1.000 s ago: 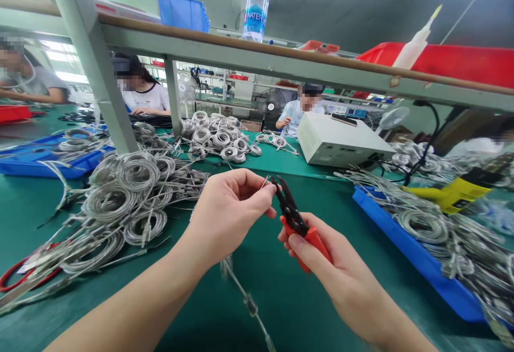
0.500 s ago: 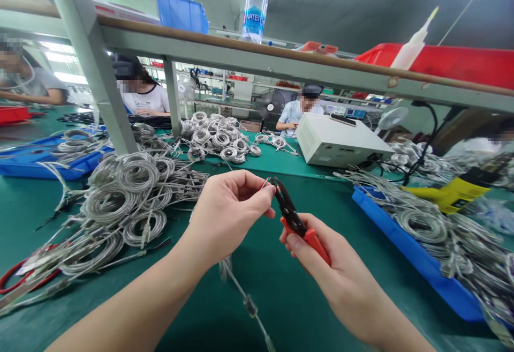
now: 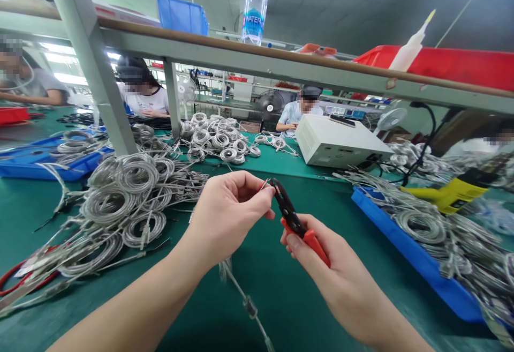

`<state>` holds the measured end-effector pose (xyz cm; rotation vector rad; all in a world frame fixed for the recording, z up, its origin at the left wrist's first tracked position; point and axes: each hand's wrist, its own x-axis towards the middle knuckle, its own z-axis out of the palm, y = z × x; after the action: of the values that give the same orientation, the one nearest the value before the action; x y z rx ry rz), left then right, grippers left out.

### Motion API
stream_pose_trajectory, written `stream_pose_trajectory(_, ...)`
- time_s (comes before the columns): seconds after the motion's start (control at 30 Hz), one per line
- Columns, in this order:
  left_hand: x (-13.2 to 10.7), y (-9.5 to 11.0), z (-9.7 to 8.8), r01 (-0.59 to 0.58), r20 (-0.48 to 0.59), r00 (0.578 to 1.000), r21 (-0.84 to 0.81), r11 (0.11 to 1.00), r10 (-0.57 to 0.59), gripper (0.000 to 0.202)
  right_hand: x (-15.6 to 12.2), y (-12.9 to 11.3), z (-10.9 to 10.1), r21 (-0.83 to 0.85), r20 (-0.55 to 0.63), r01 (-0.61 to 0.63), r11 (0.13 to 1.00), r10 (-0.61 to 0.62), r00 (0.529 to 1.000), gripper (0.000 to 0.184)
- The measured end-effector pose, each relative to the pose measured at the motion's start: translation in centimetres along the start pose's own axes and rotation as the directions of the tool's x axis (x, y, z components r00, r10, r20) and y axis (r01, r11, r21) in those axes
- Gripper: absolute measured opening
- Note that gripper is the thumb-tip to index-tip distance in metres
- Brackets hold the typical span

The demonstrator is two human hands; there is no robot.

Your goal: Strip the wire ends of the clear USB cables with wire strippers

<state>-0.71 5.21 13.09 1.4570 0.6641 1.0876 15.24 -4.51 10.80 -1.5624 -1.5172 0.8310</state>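
Between the thumb and fingers of my left hand (image 3: 231, 210) are pinched the thin coloured wire ends (image 3: 265, 183) of a cable. The clear-grey cable (image 3: 239, 286) hangs below that hand and runs down toward me, with a small lump along it. My right hand (image 3: 325, 255) is wrapped round the red handles of wire strippers (image 3: 293, 215). Their black jaws are at the wire ends, close to my left fingertips, and look closed. Whether a wire lies between the jaws is too small to tell.
Coiled cables (image 3: 132, 191) are heaped on the left, others (image 3: 220, 137) further back. A blue tray (image 3: 409, 250) of cables stands on the right, near a yellow heat gun (image 3: 453, 194). A grey box-shaped instrument (image 3: 337, 140) sits behind. A shelf (image 3: 281, 65) crosses above. Several people sit beyond.
The jaws of the wire strippers have closed from slightly apart, at the wire ends. Both hands have stayed in nearly the same place.
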Motion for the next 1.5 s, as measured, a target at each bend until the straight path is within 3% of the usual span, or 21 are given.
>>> stream_pose_trajectory(1.0, -0.05, 0.07, -0.08, 0.016, -0.036, 0.999, 0.078, 0.997, -0.013, 0.02, 0.03, 0.16, 0.2, -0.09, -0.045, 0.037, 0.995, -0.041, 0.998, 0.026)
stream_pose_trajectory(1.3, -0.15, -0.03, -0.05, 0.001, -0.026, 1.0, 0.081, 0.997, 0.001, 0.019, 0.04, 0.05, 0.44, -0.177, -0.114, 0.081, 0.981, -0.102, 0.988, 0.026)
stream_pose_trajectory(1.5, -0.12, 0.05, 0.01, -0.006, -0.032, 0.999, 0.069, 0.998, 0.008, 0.017, -0.06, -0.09, 0.2, -0.003, -0.033, 0.034, 0.999, -0.034, 0.999, 0.03)
